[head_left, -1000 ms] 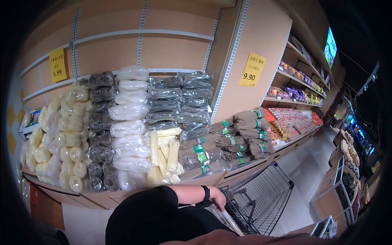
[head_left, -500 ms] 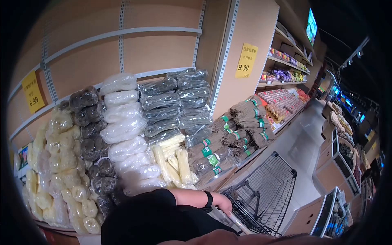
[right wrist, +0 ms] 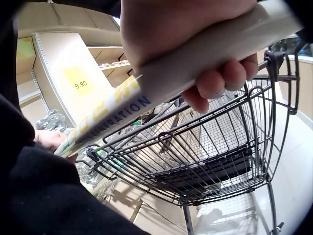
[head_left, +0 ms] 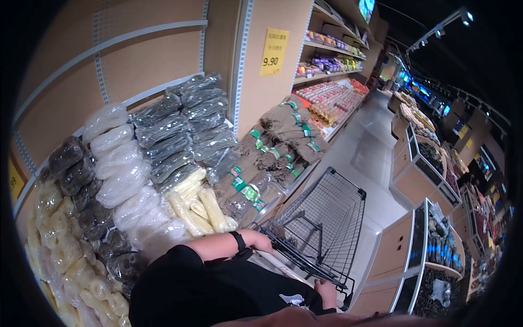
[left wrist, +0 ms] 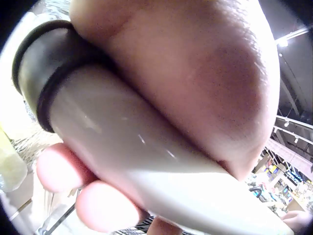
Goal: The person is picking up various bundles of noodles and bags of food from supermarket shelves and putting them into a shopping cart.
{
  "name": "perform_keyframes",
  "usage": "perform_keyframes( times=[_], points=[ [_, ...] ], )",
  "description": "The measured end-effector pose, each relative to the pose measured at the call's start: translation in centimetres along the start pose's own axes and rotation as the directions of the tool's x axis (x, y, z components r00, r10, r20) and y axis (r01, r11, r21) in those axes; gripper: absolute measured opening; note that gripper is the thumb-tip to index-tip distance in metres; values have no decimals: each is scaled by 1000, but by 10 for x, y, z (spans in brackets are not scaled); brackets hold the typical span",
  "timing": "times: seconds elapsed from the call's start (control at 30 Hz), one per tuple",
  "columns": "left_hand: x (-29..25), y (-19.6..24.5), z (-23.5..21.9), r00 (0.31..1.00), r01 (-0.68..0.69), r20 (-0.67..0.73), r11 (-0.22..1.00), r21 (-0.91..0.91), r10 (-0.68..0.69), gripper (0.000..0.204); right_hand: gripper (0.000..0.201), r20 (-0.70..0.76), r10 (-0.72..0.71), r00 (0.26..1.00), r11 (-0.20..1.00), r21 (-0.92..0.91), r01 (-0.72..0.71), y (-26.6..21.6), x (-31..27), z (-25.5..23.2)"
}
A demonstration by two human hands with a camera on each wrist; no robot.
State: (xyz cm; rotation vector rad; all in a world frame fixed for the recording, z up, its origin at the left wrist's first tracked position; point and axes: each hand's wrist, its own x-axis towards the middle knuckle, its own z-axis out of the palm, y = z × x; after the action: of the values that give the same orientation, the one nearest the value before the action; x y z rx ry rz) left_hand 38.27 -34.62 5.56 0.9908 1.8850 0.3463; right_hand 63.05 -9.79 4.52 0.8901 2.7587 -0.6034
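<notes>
A black wire shopping cart [head_left: 340,210] stands in front of the person, with no goods visible in its basket. My left hand [head_left: 260,241], below a black wristband, grips the left end of its pale handle bar [head_left: 283,268]. In the left wrist view the fingertips [left wrist: 105,205] curl under the bar, beside a dark end collar [left wrist: 49,63]. My right hand [head_left: 327,291] holds the bar farther right. The right wrist view shows its fingers [right wrist: 212,84] wrapped round the bar, which carries yellow and blue printing.
Left of the cart, a display holds bagged noodles: white bundles [head_left: 122,174], dark bundles [head_left: 163,136], yellow sticks [head_left: 190,204] and brown bundles with green labels [head_left: 272,147]. A tiled aisle [head_left: 370,141] runs ahead. Wooden bins [head_left: 384,256] line its right side.
The view has swung right, so the shelves slide left and more of the aisle shows. My right hand has come into view on the handle bar; my left hand stays on it.
</notes>
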Motion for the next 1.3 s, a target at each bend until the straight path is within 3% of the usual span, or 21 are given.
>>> perform_keyframes(
  times=[0.07,0.1,0.13,0.23,0.4,0.47,0.53,0.6,0.77,0.9,1.0,1.03,1.23,1.27,1.3],
  points=[
    [4,-8,-2,999,-30,28,999,18,30,47,45,163,-11,987,998,62,1,-22,-7,-24],
    [10,-12,-2,995,71,78,997,-23,-69,45,49,227,-30,973,996,93,9,-17,2,-20],
    [-3,-1,-8,996,68,61,996,-49,-65,45,49,228,-16,974,995,95,-6,-12,9,-16],
    [-7,3,-16,990,107,94,993,-55,-102,45,55,297,-181,938,979,147,142,-7,21,-11],
    [-4,-9,-19,979,198,69,978,-68,-194,44,54,348,-224,911,973,131,189,-27,22,-26],
    [-7,-9,-20,982,187,51,977,-101,-182,42,55,337,-192,922,974,178,138,-26,26,-20],
    [-4,-12,-18,992,128,34,988,-84,-125,45,53,265,-147,953,989,47,140,-33,25,-22],
    [-4,-9,-17,987,159,7,983,-95,-159,45,53,336,-176,925,984,79,158,-63,3,-70],
    [-4,-13,-17,990,141,-3,985,-102,-142,47,55,353,-165,921,986,50,158,-53,19,-54],
    [16,-33,-11,1000,-6,-23,1000,3,6,52,51,306,-162,938,987,40,158,-30,43,-25],
    [7,-21,-16,999,48,19,998,-39,-48,55,50,323,-163,932,986,20,165,-30,56,-19],
    [28,-43,-9,1000,9,-3,1000,8,-9,57,50,328,-164,930,986,15,168,-30,59,-19],
    [31,-47,-7,1000,-8,-1,999,-45,8,53,48,354,-159,921,985,-4,172,-30,74,-15],
    [17,-32,-13,1000,-8,-4,999,-45,8,53,48,354,-162,921,984,-11,178,-28,77,-14],
    [-10,-2,-23,996,91,13,993,-70,-91,50,47,359,-162,919,984,-14,179,-27,79,-14]
  ],
)
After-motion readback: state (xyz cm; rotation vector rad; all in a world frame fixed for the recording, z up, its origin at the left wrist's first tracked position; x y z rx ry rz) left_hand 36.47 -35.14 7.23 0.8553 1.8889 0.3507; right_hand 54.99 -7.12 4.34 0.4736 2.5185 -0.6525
